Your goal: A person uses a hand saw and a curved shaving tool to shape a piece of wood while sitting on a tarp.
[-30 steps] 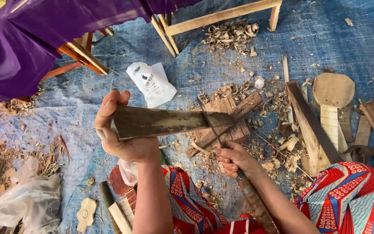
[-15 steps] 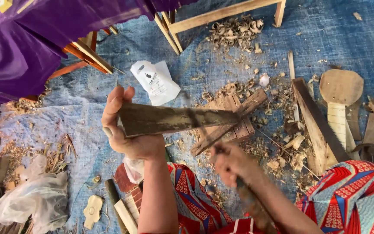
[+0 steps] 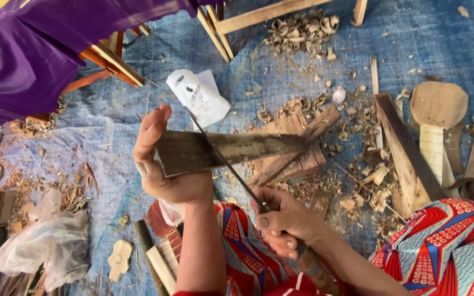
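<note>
Wood shavings point(image 3: 303, 30) beyond plank point(image 3: 231, 151)

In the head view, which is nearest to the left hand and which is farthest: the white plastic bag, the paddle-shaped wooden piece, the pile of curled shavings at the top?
From the left hand, which holds the dark wooden piece:
1. White plastic bag, just above the hand.
2. Pile of curled shavings, farther up and to the right, by the wooden frame.
3. Paddle-shaped wooden piece, far right.
</note>
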